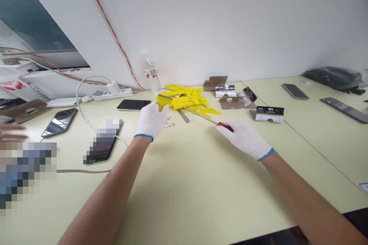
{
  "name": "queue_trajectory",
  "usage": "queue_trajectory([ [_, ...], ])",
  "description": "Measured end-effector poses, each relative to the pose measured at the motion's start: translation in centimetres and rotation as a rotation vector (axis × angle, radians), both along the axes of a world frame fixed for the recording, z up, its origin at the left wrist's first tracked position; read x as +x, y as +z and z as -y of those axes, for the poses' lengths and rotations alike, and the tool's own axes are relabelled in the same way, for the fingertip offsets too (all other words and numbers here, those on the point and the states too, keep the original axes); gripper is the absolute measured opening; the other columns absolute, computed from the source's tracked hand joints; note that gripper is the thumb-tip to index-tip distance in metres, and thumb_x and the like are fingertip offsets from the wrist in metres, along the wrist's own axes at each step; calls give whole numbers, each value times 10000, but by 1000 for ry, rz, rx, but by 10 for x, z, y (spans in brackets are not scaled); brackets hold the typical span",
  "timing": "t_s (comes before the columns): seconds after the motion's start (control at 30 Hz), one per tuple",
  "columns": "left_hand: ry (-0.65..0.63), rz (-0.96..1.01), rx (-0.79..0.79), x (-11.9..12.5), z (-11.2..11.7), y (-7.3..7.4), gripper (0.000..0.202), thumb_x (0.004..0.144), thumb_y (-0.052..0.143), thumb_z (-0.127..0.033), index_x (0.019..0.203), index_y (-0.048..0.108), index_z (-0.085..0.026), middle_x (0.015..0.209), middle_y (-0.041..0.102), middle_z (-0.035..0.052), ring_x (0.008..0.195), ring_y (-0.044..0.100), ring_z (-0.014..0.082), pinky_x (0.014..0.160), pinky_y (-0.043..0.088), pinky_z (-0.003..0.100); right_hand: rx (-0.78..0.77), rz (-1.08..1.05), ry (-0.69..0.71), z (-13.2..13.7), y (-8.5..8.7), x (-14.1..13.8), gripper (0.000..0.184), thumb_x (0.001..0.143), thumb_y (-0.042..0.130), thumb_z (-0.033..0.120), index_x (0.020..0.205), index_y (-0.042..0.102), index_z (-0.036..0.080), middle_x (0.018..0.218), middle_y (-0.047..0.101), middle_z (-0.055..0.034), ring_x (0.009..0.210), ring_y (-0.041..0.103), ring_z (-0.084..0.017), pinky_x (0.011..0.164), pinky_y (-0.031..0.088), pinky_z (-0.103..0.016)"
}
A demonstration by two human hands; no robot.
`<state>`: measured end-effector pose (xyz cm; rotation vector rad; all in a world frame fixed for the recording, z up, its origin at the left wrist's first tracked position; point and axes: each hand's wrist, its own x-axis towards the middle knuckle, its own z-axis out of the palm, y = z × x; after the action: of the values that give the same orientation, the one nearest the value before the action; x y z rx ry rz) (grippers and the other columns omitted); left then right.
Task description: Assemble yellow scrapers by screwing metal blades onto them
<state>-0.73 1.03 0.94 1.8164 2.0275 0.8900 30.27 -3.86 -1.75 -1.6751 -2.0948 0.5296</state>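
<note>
Hands (151, 120) (245, 138) angle inward, right holding screwdriver (201, 115).

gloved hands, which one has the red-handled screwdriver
The right hand grips the red-handled screwdriver; the left hand holds a yellow plastic piece instead.

The person's two gloved hands, left (151, 120) and right (244, 138), hold one yellow plastic piece (161, 103) and one screwdriver (198, 114). One other bare hand (11, 133) shows far left. Four smartphones (59, 122) lie about: three left, one far right. There is one water bottle (151, 72) and one power strip (113, 93).
</note>
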Motion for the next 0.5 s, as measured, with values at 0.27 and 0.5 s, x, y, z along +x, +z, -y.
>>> queue_trajectory([
  [0.27,32,346,-157,-8,3,9,299,904,652,-381,724,494,-203,639,573,27,587,541,150,601,423,338,19,145,96,-16,-10,27,260,983,568,357,945,806,261,1014,788,-43,873,671,-250,734,451,-352],
  [0.5,68,458,-90,-29,4,13,326,897,682,-417,714,512,-207,615,573,32,554,526,151,608,459,349,279,357,-19,-15,-3,5,232,985,630,342,1022,807,197,961,725,-114,911,625,-278,766,420,-365],
])
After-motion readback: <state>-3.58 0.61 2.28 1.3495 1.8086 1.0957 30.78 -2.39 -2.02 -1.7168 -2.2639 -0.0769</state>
